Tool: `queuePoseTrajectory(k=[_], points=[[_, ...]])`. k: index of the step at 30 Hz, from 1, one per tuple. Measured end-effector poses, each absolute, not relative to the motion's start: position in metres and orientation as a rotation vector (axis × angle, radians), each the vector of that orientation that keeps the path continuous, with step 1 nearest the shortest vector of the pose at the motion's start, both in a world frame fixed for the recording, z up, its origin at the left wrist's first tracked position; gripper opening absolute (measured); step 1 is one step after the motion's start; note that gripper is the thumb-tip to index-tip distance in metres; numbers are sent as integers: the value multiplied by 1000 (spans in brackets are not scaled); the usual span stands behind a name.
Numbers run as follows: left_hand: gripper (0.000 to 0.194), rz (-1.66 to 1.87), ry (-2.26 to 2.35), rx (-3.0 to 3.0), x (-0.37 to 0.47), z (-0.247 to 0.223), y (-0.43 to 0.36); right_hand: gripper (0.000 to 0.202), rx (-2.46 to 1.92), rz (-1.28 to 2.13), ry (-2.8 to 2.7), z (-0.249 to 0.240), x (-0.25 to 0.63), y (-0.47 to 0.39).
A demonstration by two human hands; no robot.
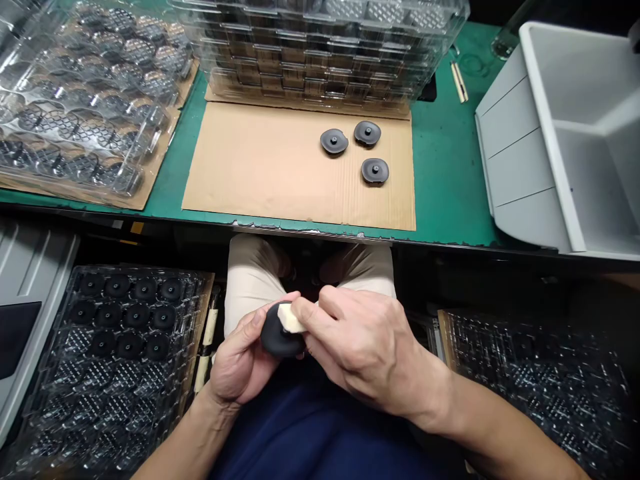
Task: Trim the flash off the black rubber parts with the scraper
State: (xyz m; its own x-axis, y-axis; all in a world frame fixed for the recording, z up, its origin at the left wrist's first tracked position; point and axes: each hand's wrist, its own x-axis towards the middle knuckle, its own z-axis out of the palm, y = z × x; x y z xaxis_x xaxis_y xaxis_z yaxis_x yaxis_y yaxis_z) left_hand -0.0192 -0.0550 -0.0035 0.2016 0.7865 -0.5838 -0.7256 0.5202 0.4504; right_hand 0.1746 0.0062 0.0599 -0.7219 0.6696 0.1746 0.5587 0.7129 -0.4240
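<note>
Above my lap, my left hand [241,363] holds a round black part [274,335] between its thumb and fingers. A small cream-coloured piece [291,318] is pinched in my right hand [357,340] and lies against the top face of that part. My right fingers hide part of both. On the cardboard sheet [260,163] ahead sit three similar black parts: one on the left [334,141], one at the back [367,133] and one nearer the front [375,171]. Each has a small stud in its middle.
Stacked clear trays [310,63] stand at the back of the green table [440,180], with more trays [85,120] at the left. A grey bin [517,153] is on the right. Below the edge are a tray of black parts [125,333] at left and another tray [550,387] at right.
</note>
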Motion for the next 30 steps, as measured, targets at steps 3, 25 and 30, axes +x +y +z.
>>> queuePoseTrajectory(k=[3,25,30], points=[[38,1095,911,80,-19,-4,-55,21,-1039,577,-2576,60,177,6],[41,1026,870,104,-11,-6,-44,21,-1045,516,-2653,50,183,24],[41,939,718,37,-6,-11,-43,21,-636,465,-2767,51,181,34]])
